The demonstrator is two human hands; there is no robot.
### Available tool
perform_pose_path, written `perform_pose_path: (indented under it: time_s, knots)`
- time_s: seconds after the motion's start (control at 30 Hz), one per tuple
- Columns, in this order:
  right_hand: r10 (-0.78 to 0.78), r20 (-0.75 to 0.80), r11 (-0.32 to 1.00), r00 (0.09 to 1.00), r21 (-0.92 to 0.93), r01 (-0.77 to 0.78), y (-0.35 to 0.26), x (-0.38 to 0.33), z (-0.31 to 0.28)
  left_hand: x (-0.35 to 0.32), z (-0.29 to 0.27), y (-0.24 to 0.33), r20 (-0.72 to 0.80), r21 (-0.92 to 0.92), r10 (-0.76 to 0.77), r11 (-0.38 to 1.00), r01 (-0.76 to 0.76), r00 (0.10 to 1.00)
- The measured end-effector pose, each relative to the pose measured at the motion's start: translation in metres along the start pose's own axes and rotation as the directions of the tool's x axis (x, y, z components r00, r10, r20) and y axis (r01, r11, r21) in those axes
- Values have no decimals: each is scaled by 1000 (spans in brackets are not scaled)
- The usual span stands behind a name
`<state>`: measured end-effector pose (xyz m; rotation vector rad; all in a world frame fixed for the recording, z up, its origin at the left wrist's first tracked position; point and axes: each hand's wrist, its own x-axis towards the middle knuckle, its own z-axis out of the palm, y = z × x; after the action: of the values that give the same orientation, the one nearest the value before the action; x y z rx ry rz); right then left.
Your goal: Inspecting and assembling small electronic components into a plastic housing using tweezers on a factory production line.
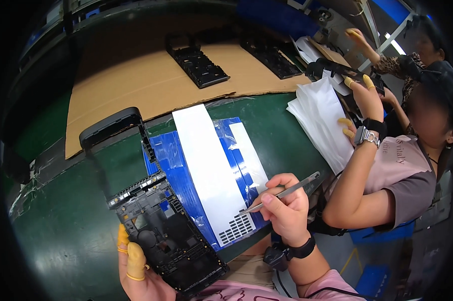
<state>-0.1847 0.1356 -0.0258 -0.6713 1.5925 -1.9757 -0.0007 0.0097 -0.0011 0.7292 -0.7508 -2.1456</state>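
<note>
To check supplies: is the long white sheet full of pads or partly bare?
Partly bare: small black pads occupy only its near end.

Deep green across the worktop point(61, 241), tan on the cardboard point(131, 75)! Solid black for the plastic frame point(179, 226), flecked with gold, and bright yellow on the finger cots point(135, 258)! The long sheet point(201, 155) shows white, its end gridded with black rectangles point(236, 230). Blue on the packet point(170, 155), silvery grey on the tweezers point(294, 188), pale pink on the sleeve point(332, 283)!
</note>
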Motion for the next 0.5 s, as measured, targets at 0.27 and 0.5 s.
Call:
perform_pose_path:
  time_s: [0.27,0.5]
  knots:
    - [29,16,1000,999,-4,-28,-1,1,0,1,0,-1,40,19,25,999,-26,999]
    - [43,13,999,999,-32,-43,-1,1,2,0,0,1,48,26,38,999,-39,998]
